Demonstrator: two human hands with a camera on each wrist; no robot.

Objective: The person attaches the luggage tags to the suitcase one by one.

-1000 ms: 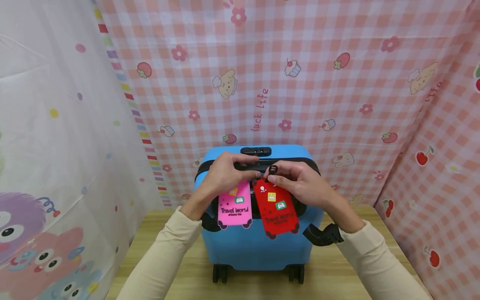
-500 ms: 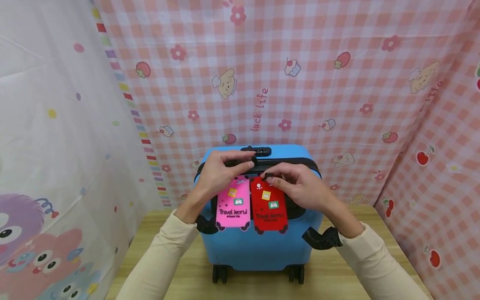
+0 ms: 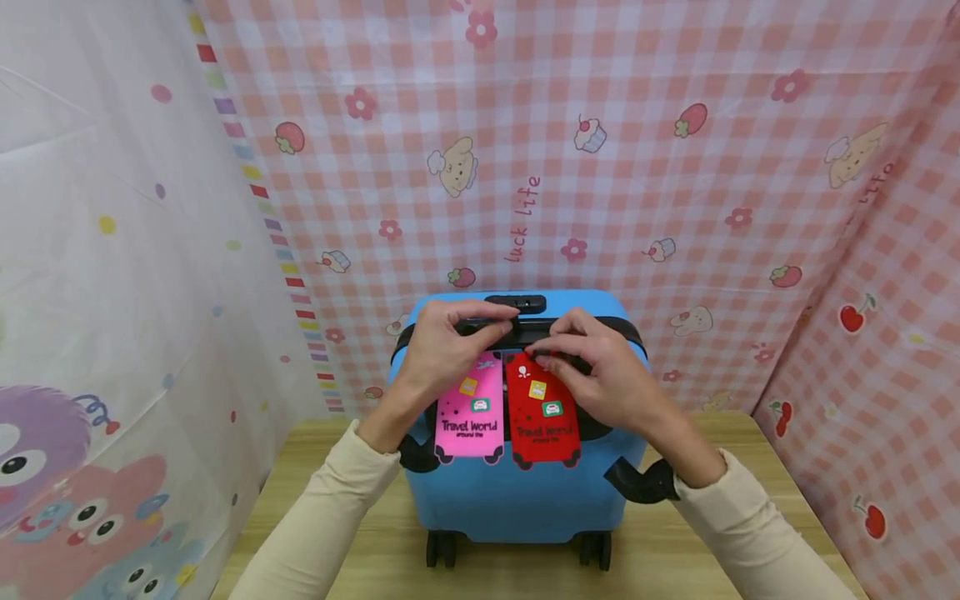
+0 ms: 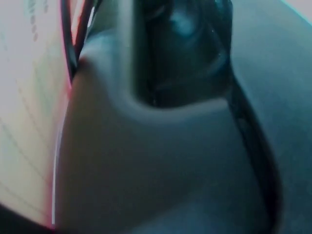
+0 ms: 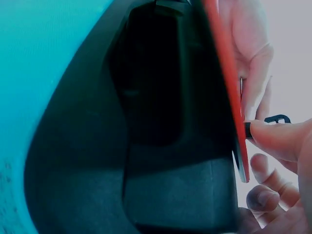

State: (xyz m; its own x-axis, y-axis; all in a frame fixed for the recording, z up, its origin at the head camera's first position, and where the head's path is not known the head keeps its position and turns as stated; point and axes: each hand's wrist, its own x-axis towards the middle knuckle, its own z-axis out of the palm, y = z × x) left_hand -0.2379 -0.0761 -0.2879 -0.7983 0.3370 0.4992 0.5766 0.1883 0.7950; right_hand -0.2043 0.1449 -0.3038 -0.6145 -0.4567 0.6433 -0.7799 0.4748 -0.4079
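A light-blue suitcase (image 3: 517, 504) with black trim stands upright. In front of its upper side a pink luggage tag (image 3: 469, 410) and a red luggage tag (image 3: 546, 421) hang side by side. My left hand (image 3: 441, 348), above the pink tag, pinches a small black strap end between thumb and fingertips. With thumb and finger, my right hand (image 3: 609, 371) pinches the black strap at the red tag's top. From the right wrist, the strap's black buckle (image 5: 278, 119) sticks out past my thumb. The left wrist view is mostly dark handle housing (image 4: 146, 161).
The suitcase rests on its wheels (image 3: 595, 550) on a wood-grain surface (image 3: 367, 533). A pink checked cloth (image 3: 517, 125) hangs just behind it. White patterned cloth (image 3: 150, 275) closes in the left side, and cherry-print cloth (image 3: 877, 350) the right.
The red tag has swung from a tilt to nearly straight, alongside the pink one. My left fingertips have closed together on a black strap end. My right index finger has lifted.
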